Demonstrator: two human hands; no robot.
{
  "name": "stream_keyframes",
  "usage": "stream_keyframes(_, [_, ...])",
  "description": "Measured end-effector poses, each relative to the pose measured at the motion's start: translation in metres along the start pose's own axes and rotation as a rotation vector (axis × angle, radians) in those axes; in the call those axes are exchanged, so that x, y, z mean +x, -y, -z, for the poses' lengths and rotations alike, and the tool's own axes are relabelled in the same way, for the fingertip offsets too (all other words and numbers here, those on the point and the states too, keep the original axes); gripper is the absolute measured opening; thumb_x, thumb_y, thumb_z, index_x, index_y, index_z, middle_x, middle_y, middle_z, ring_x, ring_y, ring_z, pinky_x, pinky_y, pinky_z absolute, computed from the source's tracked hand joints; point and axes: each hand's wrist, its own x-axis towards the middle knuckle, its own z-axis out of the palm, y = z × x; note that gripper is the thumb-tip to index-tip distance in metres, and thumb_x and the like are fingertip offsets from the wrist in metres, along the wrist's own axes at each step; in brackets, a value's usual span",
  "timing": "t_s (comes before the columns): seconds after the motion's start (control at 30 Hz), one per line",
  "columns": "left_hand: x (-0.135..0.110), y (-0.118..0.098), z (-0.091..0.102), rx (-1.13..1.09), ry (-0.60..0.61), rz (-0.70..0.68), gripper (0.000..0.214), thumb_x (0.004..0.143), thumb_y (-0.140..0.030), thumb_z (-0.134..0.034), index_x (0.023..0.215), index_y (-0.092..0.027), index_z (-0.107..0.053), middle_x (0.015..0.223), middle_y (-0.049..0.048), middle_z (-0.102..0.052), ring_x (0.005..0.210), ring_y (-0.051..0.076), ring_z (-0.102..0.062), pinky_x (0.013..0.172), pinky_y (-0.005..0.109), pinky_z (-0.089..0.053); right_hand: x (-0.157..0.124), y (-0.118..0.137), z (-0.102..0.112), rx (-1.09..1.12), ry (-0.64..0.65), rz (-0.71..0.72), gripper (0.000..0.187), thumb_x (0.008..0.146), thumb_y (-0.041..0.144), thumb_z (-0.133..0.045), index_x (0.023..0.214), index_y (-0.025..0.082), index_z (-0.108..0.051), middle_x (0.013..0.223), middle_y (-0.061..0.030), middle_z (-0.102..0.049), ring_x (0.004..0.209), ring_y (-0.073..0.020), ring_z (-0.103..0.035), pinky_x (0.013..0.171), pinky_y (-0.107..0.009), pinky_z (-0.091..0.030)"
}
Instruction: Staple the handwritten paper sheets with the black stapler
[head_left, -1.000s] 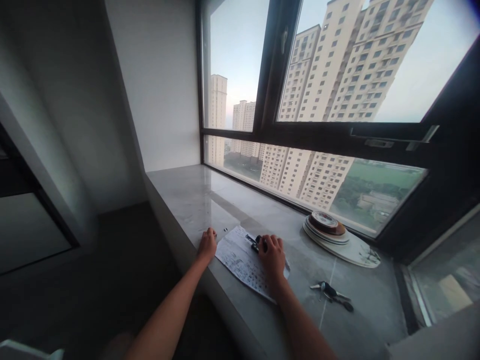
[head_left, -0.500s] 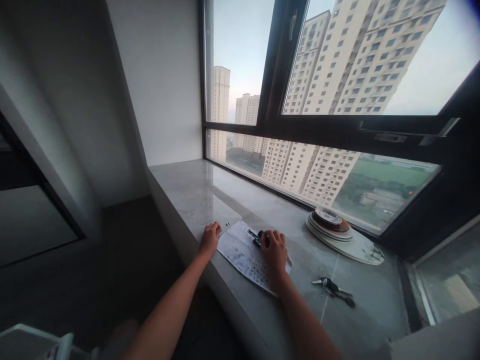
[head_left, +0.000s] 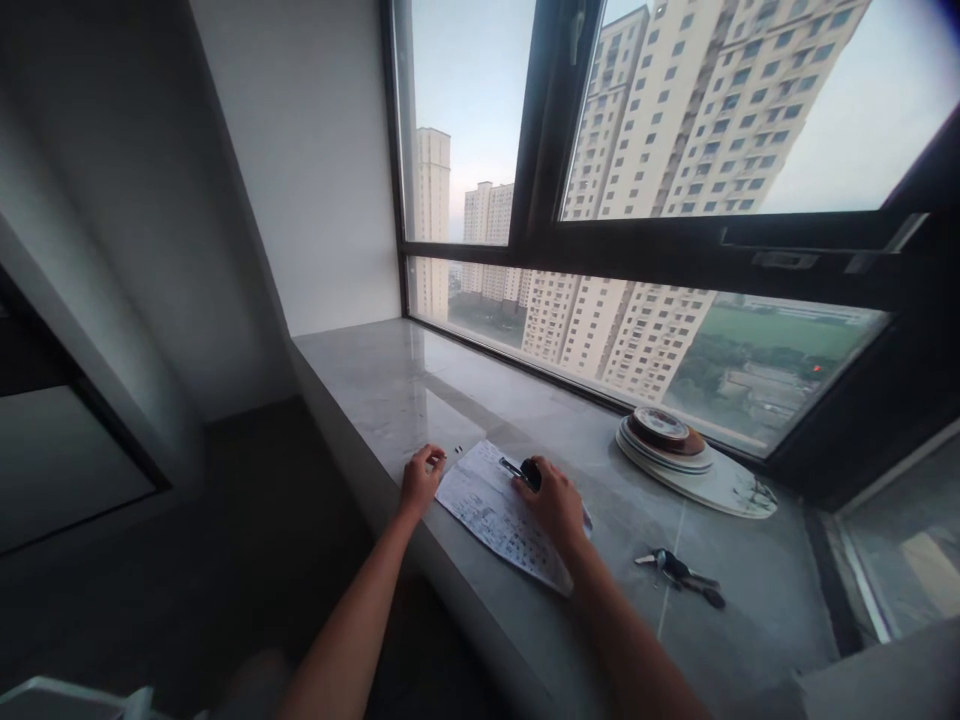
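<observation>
A sheet of paper [head_left: 502, 515] covered in dark writing or print lies on the grey stone sill. Over its right side, my right hand [head_left: 555, 498] is closed round a small black stapler [head_left: 517, 470] with a silvery strip, its end pointing left. My left hand [head_left: 422, 478] is at the paper's left corner, near the sill's front edge. Its thumb and forefinger are pinched together, and whatever is between them is too small to name. Just beyond these fingertips lie tiny dark pieces [head_left: 458, 450] on the stone.
A bunch of keys [head_left: 681, 577] lies on the sill [head_left: 352, 375] to the right. Behind it, against the window, stands a stack of plates [head_left: 660, 445] on an oval platter [head_left: 739, 492]. The dark window frame [head_left: 645, 240] bounds the far side. A white wall [head_left: 322, 180] closes the left end.
My right hand has turned the stapler, and its two parts, spread apart before, now look closer together. My left hand has barely moved, still pinching. The view has shifted slightly.
</observation>
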Motion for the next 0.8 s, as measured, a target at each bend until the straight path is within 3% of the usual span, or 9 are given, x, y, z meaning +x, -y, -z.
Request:
stream_keyframes(0.1, [-0.003,-0.017,0.009,-0.054,0.027,-0.052,0.011,0.086,-0.02,-0.061,0.094,-0.023,-0.068,0.093,0.0008,-0.074,0.084,0.015,-0.068,0.071,0.025,-0.048,0.003,-0.006,0.002,-0.027,0.154,-0.023,0.025,0.085,0.039,-0.07,0.107,0.028,-0.067,0.085,-0.0037,-0.073,0.074,-0.0233,-0.066,0.06,-0.029,-0.036])
stream_keyframes(0.2, [-0.009,-0.04,0.012,-0.117,0.04,-0.11,0.013,0.085,-0.023,-0.066,0.097,-0.024,-0.07,0.093,-0.0001,-0.075,0.085,0.016,-0.068,0.074,0.026,-0.047,0.001,-0.007,0.005,-0.001,0.108,0.043,0.023,0.087,0.037,-0.069,0.11,0.03,-0.068,0.095,-0.0031,-0.075,0.081,-0.0229,-0.068,0.066,-0.029,-0.04])
stream_keyframes(0.33, [-0.014,-0.063,0.0,-0.102,0.13,-0.19,0.012,0.082,-0.023,-0.071,0.094,-0.025,-0.072,0.094,0.0004,-0.075,0.084,0.017,-0.067,0.075,0.028,-0.048,-0.002,-0.002,0.007,0.042,0.047,0.162,0.023,0.091,0.035,-0.067,0.113,0.028,-0.067,0.105,-0.0044,-0.074,0.096,-0.0234,-0.066,0.08,-0.03,-0.043])
stream_keyframes(0.53, [-0.017,-0.06,-0.027,0.004,0.289,-0.184,0.009,0.084,-0.022,-0.072,0.092,-0.023,-0.076,0.087,0.0029,-0.075,0.085,0.019,-0.068,0.086,0.032,-0.049,-0.002,0.001,0.007,0.041,0.05,0.153,0.021,0.093,0.037,-0.065,0.111,0.027,-0.067,0.099,-0.0048,-0.074,0.092,-0.0236,-0.064,0.077,-0.03,-0.041])
stream_keyframes(0.67, [-0.013,-0.055,-0.037,0.056,0.293,-0.121,0.008,0.087,-0.024,-0.07,0.091,-0.023,-0.077,0.082,0.0023,-0.075,0.078,0.018,-0.067,0.079,0.03,-0.049,-0.002,0.002,0.006,0.02,0.036,0.142,0.021,0.093,0.038,-0.065,0.112,0.027,-0.067,0.099,-0.0049,-0.073,0.092,-0.0234,-0.064,0.076,-0.03,-0.041])
stream_keyframes(0.8, [-0.015,-0.058,-0.039,0.082,0.266,-0.118,0.01,0.083,-0.02,-0.074,0.092,-0.024,-0.079,0.088,0.0048,-0.076,0.088,0.021,-0.065,0.087,0.033,-0.047,0.001,0.002,0.005,0.029,0.047,0.134,0.022,0.094,0.038,-0.063,0.113,0.026,-0.068,0.099,-0.0061,-0.073,0.09,-0.0231,-0.063,0.075,-0.03,-0.041])
